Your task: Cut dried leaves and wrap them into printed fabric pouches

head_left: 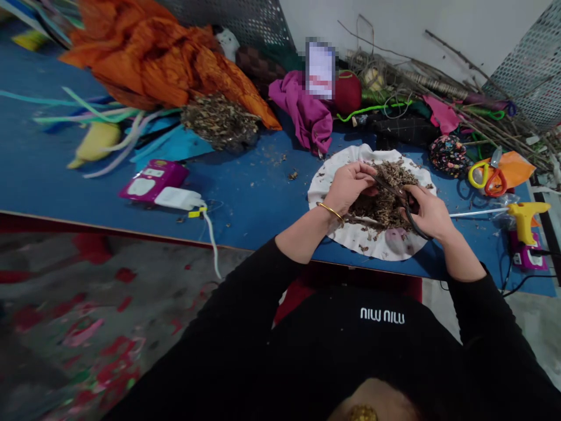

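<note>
A round white cloth [326, 169] lies on the blue table, with a heap of dry brown plant bits [388, 207] on its middle. Above the heap, my right hand [427, 210] is closed round the dark handles of a pair of scissors [411, 216], whose blades point up and left. My left hand [350, 187] is at the heap's upper left, its fingers pinched by the blade end; what they hold is too small to make out. A gold bangle circles my left wrist.
Yellow and red-handled scissors [486, 177] and a yellow glue gun [526, 219] lie at the right. Twigs [477, 111] and fabrics are piled along the back. Orange cloth [144, 58], a dried clump [221, 121] and a purple power socket [153, 180] are at the left.
</note>
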`<state>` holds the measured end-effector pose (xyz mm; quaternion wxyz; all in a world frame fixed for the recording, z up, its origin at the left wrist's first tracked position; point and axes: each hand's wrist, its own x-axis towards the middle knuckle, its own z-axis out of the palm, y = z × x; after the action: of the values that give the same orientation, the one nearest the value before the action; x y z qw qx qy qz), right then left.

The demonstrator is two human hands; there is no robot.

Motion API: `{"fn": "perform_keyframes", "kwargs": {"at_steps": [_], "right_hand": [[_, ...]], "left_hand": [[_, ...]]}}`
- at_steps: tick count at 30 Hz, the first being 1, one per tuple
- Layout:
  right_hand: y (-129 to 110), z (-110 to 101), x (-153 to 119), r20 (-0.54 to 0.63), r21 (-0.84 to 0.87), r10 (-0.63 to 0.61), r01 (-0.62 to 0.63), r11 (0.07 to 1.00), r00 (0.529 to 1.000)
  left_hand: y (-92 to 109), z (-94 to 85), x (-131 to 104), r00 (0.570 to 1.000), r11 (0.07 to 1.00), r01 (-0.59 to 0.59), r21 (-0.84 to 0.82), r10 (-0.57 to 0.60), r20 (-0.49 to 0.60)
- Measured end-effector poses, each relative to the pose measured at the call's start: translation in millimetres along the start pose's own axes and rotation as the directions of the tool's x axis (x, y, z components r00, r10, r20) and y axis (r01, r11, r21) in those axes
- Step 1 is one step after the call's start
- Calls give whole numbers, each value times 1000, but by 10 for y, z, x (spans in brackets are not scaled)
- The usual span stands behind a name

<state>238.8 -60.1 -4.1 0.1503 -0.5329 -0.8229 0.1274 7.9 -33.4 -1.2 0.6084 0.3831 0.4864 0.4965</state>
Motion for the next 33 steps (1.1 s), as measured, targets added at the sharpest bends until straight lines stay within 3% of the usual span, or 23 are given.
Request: {"fn": "perform_keyframes", "kwargs": {"at_steps": [12, 17, 21, 33], "right_hand": [[1, 20, -10, 2, -6, 4, -4, 1000, 1000], [-29, 41, -11, -14, -45, 18, -19, 999, 1000], [-40, 36, -13, 20, -53, 32, -31, 998, 999], [19, 36, 14, -19, 73, -26, 27, 997, 999]], "left_hand": [[-29, -53, 0, 994, 1000, 11, 26, -14, 107], [-52, -23, -11, 998, 1000, -12, 6, 11, 54], [-66, -13, -13, 997, 1000, 3, 13, -4, 75], [-64, -17, 32, 999, 997, 50, -51, -49, 11]]}}
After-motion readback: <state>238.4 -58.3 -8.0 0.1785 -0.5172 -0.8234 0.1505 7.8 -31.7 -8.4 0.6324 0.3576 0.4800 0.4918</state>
